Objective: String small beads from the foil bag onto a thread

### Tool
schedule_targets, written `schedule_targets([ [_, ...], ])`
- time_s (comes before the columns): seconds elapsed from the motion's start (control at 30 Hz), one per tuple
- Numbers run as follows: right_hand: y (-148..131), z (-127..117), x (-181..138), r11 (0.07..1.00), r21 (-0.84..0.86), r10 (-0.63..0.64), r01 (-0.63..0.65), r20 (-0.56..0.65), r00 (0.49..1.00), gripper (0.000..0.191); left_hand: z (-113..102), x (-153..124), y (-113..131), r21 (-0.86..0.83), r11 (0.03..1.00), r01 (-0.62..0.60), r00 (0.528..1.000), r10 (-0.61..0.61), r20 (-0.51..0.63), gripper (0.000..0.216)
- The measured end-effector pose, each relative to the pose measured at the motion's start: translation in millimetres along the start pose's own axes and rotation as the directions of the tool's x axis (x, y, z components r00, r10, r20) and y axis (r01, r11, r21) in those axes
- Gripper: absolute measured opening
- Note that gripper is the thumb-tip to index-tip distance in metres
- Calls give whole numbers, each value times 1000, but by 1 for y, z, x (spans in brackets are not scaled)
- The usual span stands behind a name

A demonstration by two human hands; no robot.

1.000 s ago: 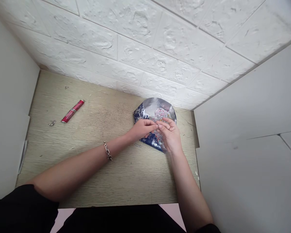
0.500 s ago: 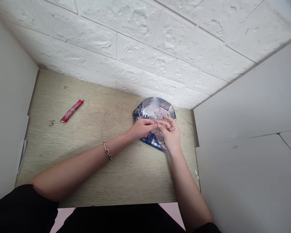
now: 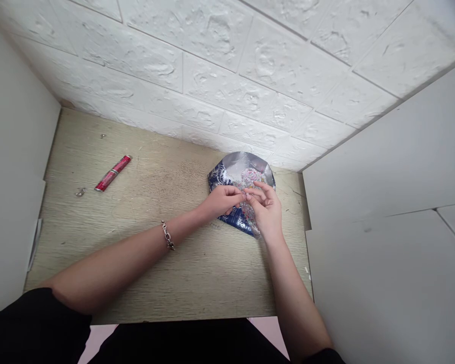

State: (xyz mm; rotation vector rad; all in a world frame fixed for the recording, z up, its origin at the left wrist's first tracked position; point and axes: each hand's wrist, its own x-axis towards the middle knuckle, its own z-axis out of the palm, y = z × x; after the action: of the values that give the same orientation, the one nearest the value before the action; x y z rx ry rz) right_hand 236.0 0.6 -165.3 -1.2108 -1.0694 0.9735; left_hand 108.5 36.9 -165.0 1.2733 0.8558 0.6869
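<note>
Fingertip to fingertip, my left hand (image 3: 226,198) and my right hand (image 3: 266,206) meet in a pinch. Whatever lies between the thumbs and index fingers is too small to name. Beneath them is a tray-like folded packet (image 3: 235,218), dark blue with silver print outside and shiny silver inside. Many tiny beads (image 3: 252,175), clear, pink, red and yellow, lie in it, partly hidden by my hands. The other fingers of my right hand are loosely spread. A chain bracelet (image 3: 167,235) circles my left wrist.
A red tube-shaped packet (image 3: 112,173) lies at the table's left. Small shiny bits (image 3: 80,192) are near it, with another (image 3: 103,136) farther back. A white brick-patterned wall (image 3: 200,71) rises behind; pale panels (image 3: 382,202) stand on both sides of the wooden table (image 3: 167,172).
</note>
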Motion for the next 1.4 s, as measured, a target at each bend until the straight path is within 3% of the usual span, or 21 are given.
schedule_targets([
  [0.7, 2, -5, 1, 996, -72, -53, 58, 69, 996, 30, -1, -1, 4, -1, 1000, 22, 1000, -22, 18, 22],
  [1.1, 4, -9, -2, 949, -276, -122, 151, 117, 986, 29, -5, 3, -5, 85, 996, 36, 998, -40, 45, 25],
  [1.4, 3, -9, -3, 929, -337, -121, 153, 112, 986, 34, -5, 2, -2, 15, 999, 52, 996, -53, 70, 24],
])
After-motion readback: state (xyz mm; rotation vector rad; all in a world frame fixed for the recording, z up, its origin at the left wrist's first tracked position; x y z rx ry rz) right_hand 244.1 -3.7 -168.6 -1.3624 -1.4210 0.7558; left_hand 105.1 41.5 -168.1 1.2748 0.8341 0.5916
